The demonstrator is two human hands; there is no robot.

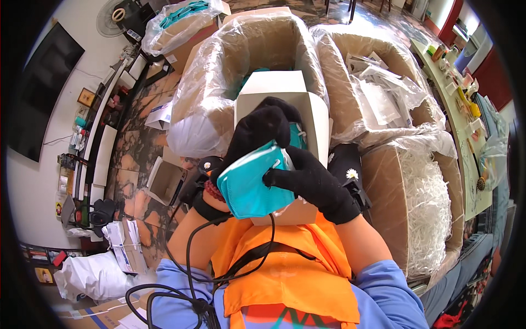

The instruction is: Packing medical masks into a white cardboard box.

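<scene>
A teal face mask [253, 183] with pale straps is held in front of my chest, perhaps a stack of more than one. My left hand [257, 129], in a black glove, has its fingers curled over the mask's upper edge. From the right, my black-gloved right hand [315, 183] pinches the mask's near side between thumb and fingers. Just beyond my hands stands an open white box [274, 85] with its flap raised. A bit of teal shows inside it at the right of my left hand; the rest of its contents is hidden.
A plastic-lined carton [219, 60] with teal masks inside stands ahead. Right of it, another lined carton [334, 71] holds clear packets. A carton of white shredded paper [430, 203] sits nearer. An empty small carton [166, 181] lies on the floor. Black cable [189, 257] crosses my left arm.
</scene>
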